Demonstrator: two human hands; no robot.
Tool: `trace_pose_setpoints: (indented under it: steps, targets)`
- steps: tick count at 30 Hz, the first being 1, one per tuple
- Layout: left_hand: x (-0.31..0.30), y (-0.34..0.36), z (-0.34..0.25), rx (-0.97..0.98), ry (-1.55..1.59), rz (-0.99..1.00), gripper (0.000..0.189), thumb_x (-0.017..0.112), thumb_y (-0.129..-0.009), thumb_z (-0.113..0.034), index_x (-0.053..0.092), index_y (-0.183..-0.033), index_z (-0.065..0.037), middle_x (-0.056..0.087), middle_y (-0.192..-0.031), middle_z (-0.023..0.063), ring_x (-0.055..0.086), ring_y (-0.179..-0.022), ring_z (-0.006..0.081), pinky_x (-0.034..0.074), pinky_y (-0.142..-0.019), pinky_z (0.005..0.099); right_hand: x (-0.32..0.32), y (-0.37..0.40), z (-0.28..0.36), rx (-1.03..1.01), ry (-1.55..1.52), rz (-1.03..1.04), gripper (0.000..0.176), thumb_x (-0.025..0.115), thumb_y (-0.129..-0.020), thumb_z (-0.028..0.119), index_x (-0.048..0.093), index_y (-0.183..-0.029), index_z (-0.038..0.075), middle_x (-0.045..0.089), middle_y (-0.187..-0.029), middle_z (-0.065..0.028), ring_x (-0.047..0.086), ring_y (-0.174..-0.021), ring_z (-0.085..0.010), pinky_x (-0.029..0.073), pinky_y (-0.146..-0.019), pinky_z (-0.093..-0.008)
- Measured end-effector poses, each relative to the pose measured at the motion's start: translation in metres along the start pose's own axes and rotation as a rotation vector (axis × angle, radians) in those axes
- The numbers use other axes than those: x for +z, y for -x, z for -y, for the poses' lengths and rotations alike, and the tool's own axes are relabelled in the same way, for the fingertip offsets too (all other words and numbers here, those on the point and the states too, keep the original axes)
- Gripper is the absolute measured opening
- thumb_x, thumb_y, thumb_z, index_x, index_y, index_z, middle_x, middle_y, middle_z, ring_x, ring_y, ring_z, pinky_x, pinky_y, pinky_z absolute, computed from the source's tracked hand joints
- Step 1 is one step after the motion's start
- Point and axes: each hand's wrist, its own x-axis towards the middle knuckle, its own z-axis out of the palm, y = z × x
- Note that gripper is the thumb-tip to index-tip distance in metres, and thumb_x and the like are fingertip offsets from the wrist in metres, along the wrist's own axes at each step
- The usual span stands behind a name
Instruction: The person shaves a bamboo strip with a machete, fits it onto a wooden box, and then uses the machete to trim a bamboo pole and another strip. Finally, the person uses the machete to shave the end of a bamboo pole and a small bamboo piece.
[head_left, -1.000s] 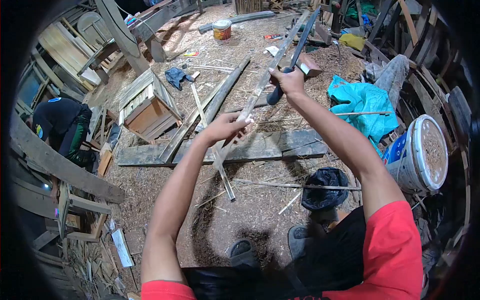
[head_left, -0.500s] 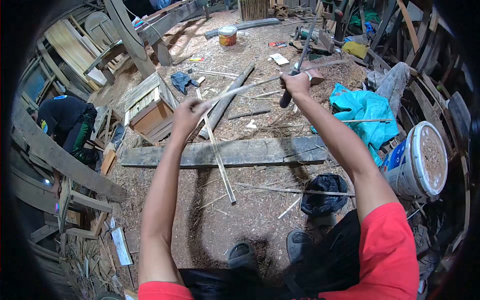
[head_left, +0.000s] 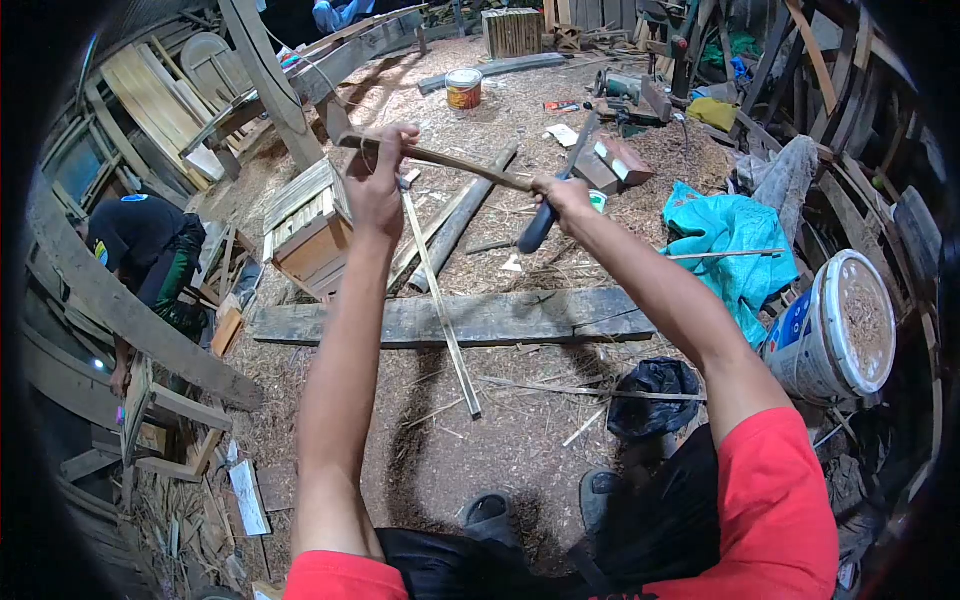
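Note:
A thin strip of wood or bamboo (head_left: 455, 164) spans the space between my hands, raised above the floor. My left hand (head_left: 378, 185) is closed around the strip near its left end, some fingers raised. Wrapped round the dark blue handle (head_left: 538, 229) of a long-bladed knife (head_left: 583, 140) is my right hand (head_left: 566, 200). The knife's blade points up and away from me. At my right hand the strip's other end meets the fingers and knife; the exact contact is hidden.
A thick plank (head_left: 500, 318) crosses the floor ahead of my feet, with a narrow wood strip (head_left: 440, 300) lying over it. A wooden box (head_left: 310, 235) stands left, a turquoise sack (head_left: 725, 250) and white bucket (head_left: 830, 325) right. Another person (head_left: 145, 240) bends at far left.
My left hand has risen and its end of the strip with it. My right hand has come lower and left with the knife. The strip no longer extends past my right hand.

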Motion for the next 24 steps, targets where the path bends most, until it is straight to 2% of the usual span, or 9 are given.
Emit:
trace_pose_setpoints:
  steps: [1,4,5,9,10,12,14,20,24]
  targets:
    - [0.022,0.003,-0.009,-0.008,0.135,-0.054,0.023,0.057,-0.096,-0.028,0.055,-0.09,-0.006,0.059,-0.084,0.0049,0.059,-0.083,0.018,0.05,-0.079,0.0367,0.004,0.003,-0.009,0.032,0.031,0.035,0.015,0.066,-0.077,0.008,0.063,-0.078,-0.007,0.062,-0.064,-0.0092,0.056,-0.048,-0.013,0.045,-0.043,-0.0269]
    - [0.041,0.002,-0.012,-0.043,0.268,-0.108,0.024,0.06,-0.095,-0.029,0.052,-0.085,-0.009,0.05,-0.072,0.0015,0.05,-0.07,0.0141,0.047,-0.069,0.0336,0.015,0.018,-0.037,0.04,0.141,0.047,0.025,0.062,-0.084,0.018,0.063,-0.079,-0.007,0.065,-0.068,-0.0107,0.056,-0.05,-0.012,0.046,-0.045,-0.0272]
    - [0.043,-0.001,-0.008,-0.032,0.271,-0.182,0.023,0.06,-0.094,-0.03,0.051,-0.086,-0.01,0.041,-0.067,-0.001,0.041,-0.061,0.0117,0.042,-0.06,0.0316,0.017,0.03,-0.035,0.067,0.137,0.033,0.029,0.059,-0.086,0.021,0.063,-0.079,-0.007,0.066,-0.069,-0.012,0.056,-0.049,-0.0126,0.045,-0.045,-0.028]
    - [0.049,-0.014,-0.019,0.083,0.273,-0.227,0.021,0.062,-0.093,-0.028,0.049,-0.09,-0.012,0.042,-0.067,-0.001,0.041,-0.058,0.0115,0.041,-0.055,0.0304,0.005,0.022,-0.039,-0.093,0.275,0.087,0.033,0.06,-0.086,0.026,0.063,-0.072,-0.003,0.063,-0.063,-0.0107,0.057,-0.049,-0.0151,0.045,-0.045,-0.0322]
    - [0.053,-0.018,-0.027,0.122,0.265,-0.239,0.02,0.064,-0.092,-0.025,0.049,-0.087,-0.012,0.042,-0.065,-0.001,0.041,-0.057,0.0111,0.04,-0.054,0.0298,0.007,0.054,-0.009,-0.136,0.461,-0.003,0.036,0.06,-0.085,0.028,0.062,-0.066,-0.002,0.061,-0.058,-0.0089,0.057,-0.048,-0.0168,0.045,-0.046,-0.0345]
    - [0.056,-0.024,-0.037,0.217,0.229,-0.18,0.02,0.064,-0.091,-0.022,0.048,-0.083,-0.012,0.042,-0.064,-0.0009,0.04,-0.056,0.0107,0.038,-0.053,0.0292,-0.012,0.02,-0.023,-0.271,0.576,-0.012,0.037,0.061,-0.085,0.028,0.06,-0.061,0.0,0.057,-0.053,-0.0075,0.056,-0.048,-0.0172,0.045,-0.047,-0.0358]
    - [0.061,-0.024,-0.043,0.24,0.187,-0.171,0.021,0.064,-0.092,-0.02,0.047,-0.08,-0.012,0.041,-0.061,-0.0016,0.039,-0.054,0.0099,0.036,-0.053,0.0279,-0.021,0.029,-0.01,-0.308,0.508,0.023,0.037,0.062,-0.083,0.028,0.056,-0.057,0.002,0.054,-0.051,-0.0045,0.052,-0.045,-0.0156,0.041,-0.046,-0.0353]
    - [0.063,-0.009,-0.012,0.183,0.098,-0.185,0.018,0.062,-0.093,-0.021,0.05,-0.085,-0.011,0.042,-0.061,-0.0023,0.039,-0.055,0.0086,0.033,-0.052,0.0265,-0.028,0.044,-0.008,-0.319,0.568,0.038,0.036,0.062,-0.083,0.028,0.056,-0.058,0.003,0.054,-0.051,-0.0039,0.052,-0.045,-0.0155,0.041,-0.046,-0.0348]
    - [0.07,-0.007,-0.013,0.128,0.079,-0.073,0.019,0.062,-0.093,-0.024,0.051,-0.09,-0.008,0.043,-0.062,-0.0003,0.042,-0.057,0.0105,0.039,-0.054,0.0274,-0.007,0.072,-0.006,-0.338,0.618,0.167,0.032,0.063,-0.084,0.028,0.059,-0.068,0.001,0.06,-0.059,-0.0054,0.056,-0.05,-0.0146,0.045,-0.047,-0.0319]
